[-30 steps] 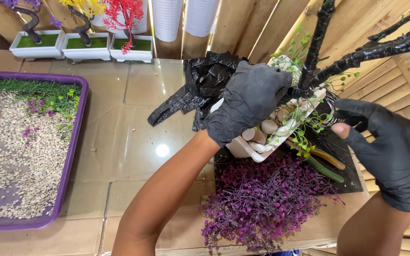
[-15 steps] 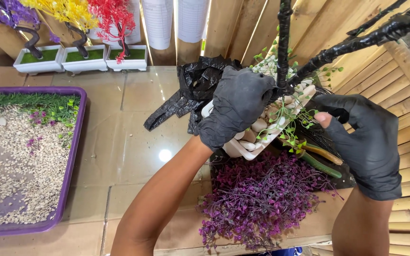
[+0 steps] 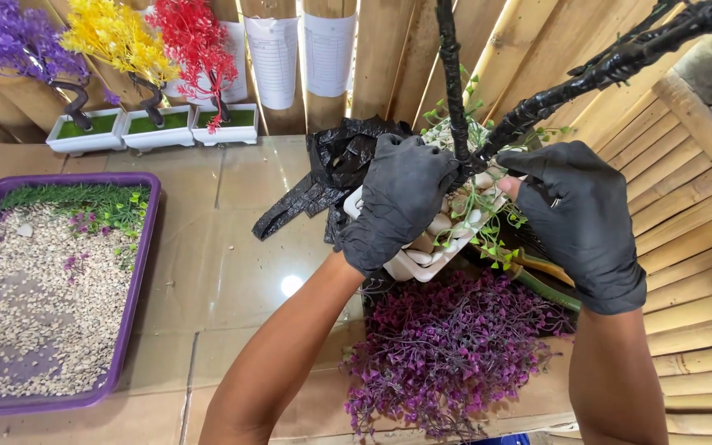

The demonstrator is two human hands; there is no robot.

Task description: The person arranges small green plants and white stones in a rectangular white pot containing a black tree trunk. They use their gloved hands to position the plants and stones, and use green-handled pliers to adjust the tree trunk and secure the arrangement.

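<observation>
Both hands wear black gloves. My left hand (image 3: pixel 400 206) grips the rim of a small white pot (image 3: pixel 422 262) filled with pale stones, tilted over the table. A black wrapped tree trunk (image 3: pixel 452 91) with bare branches rises from the pot, with green leafy sprigs (image 3: pixel 488 214) around its base. My right hand (image 3: pixel 583 218) presses at the base of the trunk among the sprigs, its index finger pointing left. A pile of purple artificial foliage (image 3: pixel 447 354) lies below the pot.
A purple tray (image 3: pixel 138 280) with pale gravel, green moss and purple bits sits at left. Three small trees, purple (image 3: pixel 18 45), yellow (image 3: pixel 117 37) and red (image 3: pixel 199 41), stand in white pots at the back. Black plastic (image 3: pixel 331 165) lies behind the pot. A wooden slat wall runs along the back and right.
The pot and tree have shifted slightly left and upright. My right hand has moved in from the right side to the base of the trunk.
</observation>
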